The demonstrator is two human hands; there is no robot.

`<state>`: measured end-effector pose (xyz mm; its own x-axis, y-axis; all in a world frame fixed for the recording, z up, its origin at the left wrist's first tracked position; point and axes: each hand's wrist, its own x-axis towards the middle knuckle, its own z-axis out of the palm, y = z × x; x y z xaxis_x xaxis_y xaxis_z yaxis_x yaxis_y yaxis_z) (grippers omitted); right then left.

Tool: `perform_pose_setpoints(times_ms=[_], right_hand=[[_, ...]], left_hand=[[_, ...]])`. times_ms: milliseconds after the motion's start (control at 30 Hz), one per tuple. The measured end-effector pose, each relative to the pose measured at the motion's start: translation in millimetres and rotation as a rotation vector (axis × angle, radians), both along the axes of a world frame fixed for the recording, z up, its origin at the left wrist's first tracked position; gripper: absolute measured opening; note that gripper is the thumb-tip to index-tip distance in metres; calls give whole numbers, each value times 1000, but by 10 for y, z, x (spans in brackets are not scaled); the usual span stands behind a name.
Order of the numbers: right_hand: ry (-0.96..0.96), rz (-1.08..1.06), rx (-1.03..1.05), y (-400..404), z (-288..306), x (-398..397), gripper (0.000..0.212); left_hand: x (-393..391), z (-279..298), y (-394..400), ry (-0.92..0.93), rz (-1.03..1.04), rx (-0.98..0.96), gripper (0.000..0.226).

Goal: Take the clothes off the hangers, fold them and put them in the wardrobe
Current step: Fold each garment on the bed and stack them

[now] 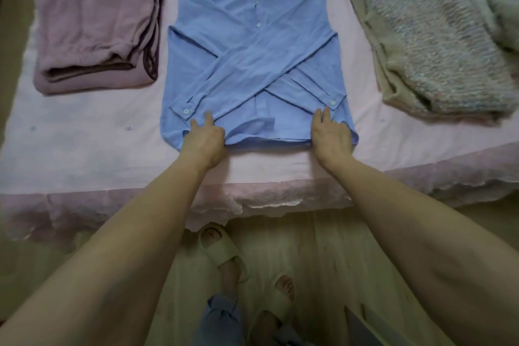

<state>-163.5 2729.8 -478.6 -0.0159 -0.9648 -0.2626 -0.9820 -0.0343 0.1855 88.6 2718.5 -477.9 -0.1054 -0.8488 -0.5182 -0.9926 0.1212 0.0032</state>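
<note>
A blue button-up shirt (252, 45) lies flat, front up, on the pink bed sheet (84, 149), collar at the far side. Both sleeves are folded in and crossed over the front. My left hand (205, 139) grips the shirt's bottom hem near its left corner, fingers on top. At the right end of the same hem, my right hand (331, 135) pinches the cloth the same way. A dark bit at the collar's top edge could be a hanger; I cannot tell.
A folded mauve garment (95, 31) lies left of the shirt. A folded fuzzy grey-beige knit (432, 45) lies to the right, with pale fluffy bedding (497, 0) behind it. The bed edge runs just below my hands; my slippered feet (224, 250) stand on the wooden floor.
</note>
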Motion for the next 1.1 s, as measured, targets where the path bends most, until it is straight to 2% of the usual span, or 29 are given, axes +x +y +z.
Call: perform_pose_setpoints(times_ms=[133, 200, 267, 367, 667, 800, 1033, 1100], right_hand=[[155, 133, 58, -135, -33, 37, 28], [168, 175, 32, -139, 11, 92, 29], [144, 200, 111, -165, 22, 90, 15], [135, 238, 88, -316, 6, 53, 28], [187, 347, 109, -188, 147, 35, 31], [175, 381, 156, 116, 408, 5, 29], [149, 456, 373, 918, 838, -34, 33], [168, 457, 403, 995, 1008, -51, 33]], left_hand=[[12, 67, -76, -114, -47, -123, 35], [28, 40, -84, -174, -102, -176, 28], [40, 11, -121, -214, -110, -242, 26], [-13, 2, -205, -279, -144, -254, 27], [-68, 99, -79, -317, -252, -154, 27], [-78, 459, 274, -266, -249, -113, 29], [-136, 917, 1105, -236, -258, 174, 34], [-146, 1071, 1244, -230, -270, 186, 33]])
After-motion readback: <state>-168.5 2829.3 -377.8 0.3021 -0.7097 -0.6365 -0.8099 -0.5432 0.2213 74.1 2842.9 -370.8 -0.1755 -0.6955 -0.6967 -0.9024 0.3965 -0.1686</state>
